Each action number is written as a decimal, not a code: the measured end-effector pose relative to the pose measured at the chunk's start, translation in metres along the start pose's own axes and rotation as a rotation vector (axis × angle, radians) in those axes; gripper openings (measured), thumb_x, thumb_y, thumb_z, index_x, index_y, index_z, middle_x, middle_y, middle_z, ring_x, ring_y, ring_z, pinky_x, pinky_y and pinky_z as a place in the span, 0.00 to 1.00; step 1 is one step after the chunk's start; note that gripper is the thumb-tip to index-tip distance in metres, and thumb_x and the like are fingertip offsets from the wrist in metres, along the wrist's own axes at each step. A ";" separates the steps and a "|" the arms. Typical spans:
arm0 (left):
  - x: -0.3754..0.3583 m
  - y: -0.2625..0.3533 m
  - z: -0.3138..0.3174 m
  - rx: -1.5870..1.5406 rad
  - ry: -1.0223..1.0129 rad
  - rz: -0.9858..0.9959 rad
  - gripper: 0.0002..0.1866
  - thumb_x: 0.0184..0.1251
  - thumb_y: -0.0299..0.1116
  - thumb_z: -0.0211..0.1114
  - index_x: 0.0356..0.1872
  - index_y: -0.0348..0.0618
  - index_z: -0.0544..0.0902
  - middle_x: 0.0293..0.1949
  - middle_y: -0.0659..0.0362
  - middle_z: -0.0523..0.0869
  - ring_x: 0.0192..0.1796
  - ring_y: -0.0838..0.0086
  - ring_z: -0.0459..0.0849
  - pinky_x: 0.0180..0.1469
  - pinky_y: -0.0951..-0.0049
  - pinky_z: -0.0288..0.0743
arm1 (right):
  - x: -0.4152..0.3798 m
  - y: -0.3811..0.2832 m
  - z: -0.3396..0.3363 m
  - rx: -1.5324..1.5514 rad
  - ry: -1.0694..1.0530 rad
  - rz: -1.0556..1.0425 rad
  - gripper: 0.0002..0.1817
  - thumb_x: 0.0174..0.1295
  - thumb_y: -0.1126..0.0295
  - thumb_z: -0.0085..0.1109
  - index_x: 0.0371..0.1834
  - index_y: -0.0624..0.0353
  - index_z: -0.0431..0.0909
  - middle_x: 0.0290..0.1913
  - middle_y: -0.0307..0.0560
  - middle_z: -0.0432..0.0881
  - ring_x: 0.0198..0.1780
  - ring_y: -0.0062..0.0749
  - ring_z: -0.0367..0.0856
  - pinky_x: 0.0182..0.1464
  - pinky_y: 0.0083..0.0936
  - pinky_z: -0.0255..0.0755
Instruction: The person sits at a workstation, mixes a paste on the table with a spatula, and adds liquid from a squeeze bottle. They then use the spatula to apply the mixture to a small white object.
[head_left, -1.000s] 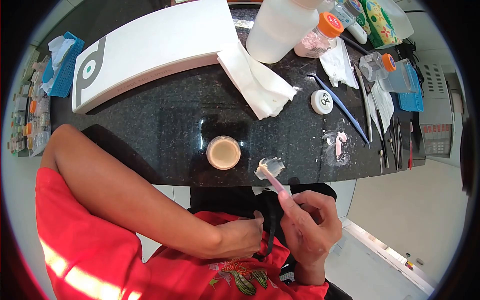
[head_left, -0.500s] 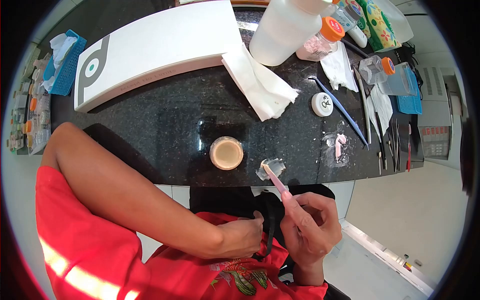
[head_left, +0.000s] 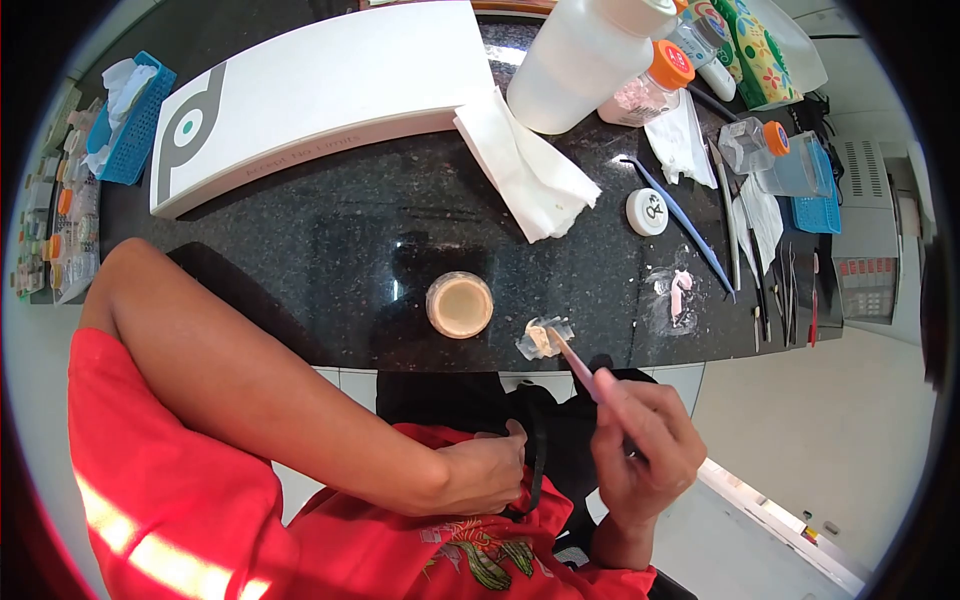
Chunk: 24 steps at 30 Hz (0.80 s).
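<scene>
**Spatula Tip on Paste at Counter Edge**

Pinching a pink spatula [head_left: 578,362] between thumb and fingers, the right hand [head_left: 645,445] sits at lower centre-right of the frame, just below the black counter [head_left: 330,250]. The spatula tip touches a pale paste smear [head_left: 543,338] near the counter's front edge. The left hand [head_left: 485,472], loosely curled, rests against the red shirt [head_left: 200,520] at lower centre; whether it holds anything cannot be told. A round cup [head_left: 460,304] stands just left of the smear. A folded tissue [head_left: 525,170] lies above, centre. A white box [head_left: 320,95] occupies the upper left. A white lid [head_left: 647,211], blue tool [head_left: 680,215] and pink residue [head_left: 680,292] lie to the right.
</scene>
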<state>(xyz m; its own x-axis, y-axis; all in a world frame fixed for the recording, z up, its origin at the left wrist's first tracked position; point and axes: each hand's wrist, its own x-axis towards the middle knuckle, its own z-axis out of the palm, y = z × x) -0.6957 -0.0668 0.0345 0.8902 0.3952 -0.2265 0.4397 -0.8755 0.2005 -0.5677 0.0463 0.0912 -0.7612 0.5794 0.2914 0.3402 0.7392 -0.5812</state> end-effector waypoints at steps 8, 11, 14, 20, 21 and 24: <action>0.001 0.000 0.003 -0.011 0.008 -0.023 0.14 0.68 0.35 0.58 0.37 0.36 0.89 0.34 0.54 0.87 0.36 0.63 0.86 0.61 0.53 0.77 | 0.019 0.008 -0.003 -0.009 -0.036 -0.016 0.21 0.52 0.87 0.70 0.49 0.58 0.90 0.36 0.45 0.82 0.29 0.27 0.82 0.30 0.21 0.75; 0.001 -0.002 0.000 -0.001 -0.038 0.024 0.15 0.68 0.35 0.58 0.37 0.36 0.89 0.34 0.54 0.88 0.37 0.63 0.86 0.60 0.54 0.76 | 0.016 0.012 -0.004 -0.025 -0.079 -0.004 0.22 0.52 0.88 0.70 0.50 0.56 0.90 0.37 0.44 0.80 0.28 0.25 0.80 0.29 0.20 0.72; 0.000 -0.001 0.003 0.021 -0.033 0.005 0.15 0.68 0.35 0.58 0.38 0.35 0.89 0.35 0.54 0.88 0.37 0.63 0.86 0.61 0.53 0.76 | 0.016 0.017 -0.005 -0.006 -0.069 -0.037 0.23 0.50 0.88 0.69 0.50 0.56 0.90 0.37 0.44 0.81 0.29 0.25 0.80 0.29 0.19 0.72; -0.001 -0.001 0.001 0.030 -0.056 0.003 0.15 0.68 0.36 0.58 0.39 0.35 0.89 0.36 0.52 0.88 0.38 0.62 0.85 0.63 0.51 0.76 | 0.033 0.016 -0.014 -0.030 -0.072 -0.067 0.25 0.46 0.89 0.67 0.48 0.55 0.91 0.35 0.44 0.82 0.31 0.30 0.81 0.31 0.22 0.73; 0.000 0.000 0.004 0.032 -0.055 0.003 0.15 0.68 0.36 0.58 0.39 0.35 0.89 0.36 0.52 0.88 0.38 0.62 0.85 0.63 0.51 0.76 | 0.036 0.018 -0.015 -0.032 -0.072 -0.068 0.25 0.46 0.89 0.67 0.48 0.55 0.91 0.35 0.44 0.82 0.31 0.30 0.81 0.31 0.22 0.73; 0.003 0.005 0.010 0.075 -0.025 -0.046 0.13 0.70 0.37 0.59 0.36 0.42 0.89 0.30 0.55 0.85 0.35 0.61 0.83 0.63 0.46 0.74 | 0.045 0.020 -0.018 -0.098 -0.113 -0.120 0.26 0.43 0.88 0.66 0.48 0.55 0.91 0.34 0.43 0.82 0.34 0.34 0.81 0.34 0.26 0.74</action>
<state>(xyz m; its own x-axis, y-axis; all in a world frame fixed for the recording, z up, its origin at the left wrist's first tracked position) -0.6925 -0.0725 0.0255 0.8654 0.4296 -0.2578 0.4694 -0.8752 0.1173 -0.5848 0.0935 0.1059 -0.8549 0.4467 0.2638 0.2912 0.8341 -0.4686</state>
